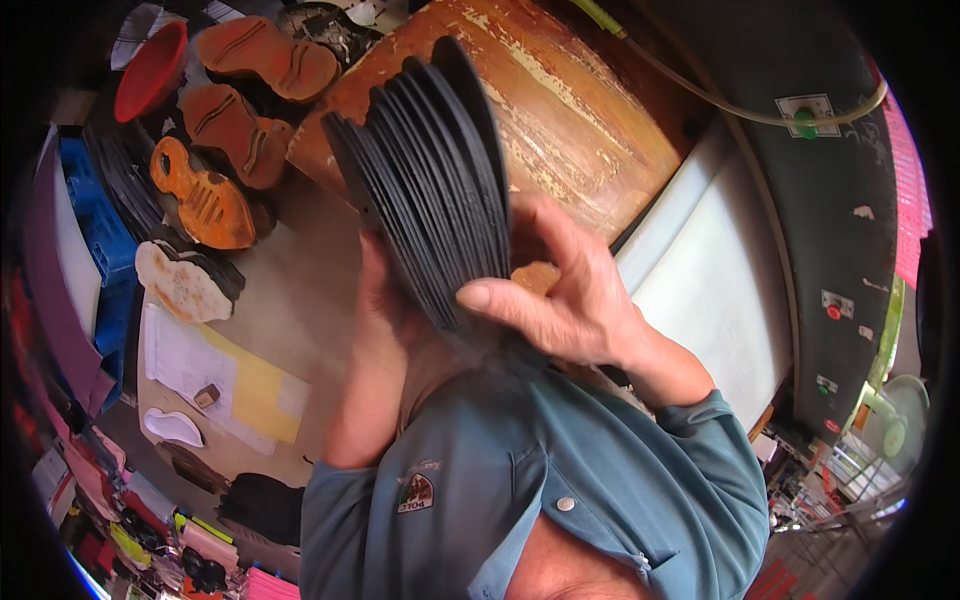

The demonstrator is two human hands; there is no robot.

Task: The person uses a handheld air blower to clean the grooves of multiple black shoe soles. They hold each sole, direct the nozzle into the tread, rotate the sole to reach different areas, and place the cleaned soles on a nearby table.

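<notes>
Black, flexible-looking pieces, one thick stack (430,190), edges uneven and slightly fanned; held upright before the chest, between both hands, above the near part of the surface (315,235).

Right hand (585,295): pinching the stack, thumb laid across its near edge, fingers round the far right side.

Left hand (385,290): against the stack's left side, mostly hidden behind it; how tightly its fingers close cannot be told.

Step in hand, by judgement: gathering or evening the pieces. Any further move would seem to call for steady pressure from both sides, lest the outer pieces slip.

Clothing: blue-green shirt (620,480), one chest patch (417,490) bearing a small emblem and lettering.

Beyond the stack: one worn brown board (570,110), varnish flaked. To the left: two rust-red forms (270,58) with curved outlines; one orange slotted form (205,195); one off-white form (185,280), stained; one red bowl (150,75).

Nearer, left: white papers (185,355) with handwriting, too small to read; one yellow sheet (262,385); one small brown block (207,396).

Outer right: dark panel (850,220), with labelled green and red buttons, markings illegible; pink printed sheets (905,190), likewise illegible.
</notes>
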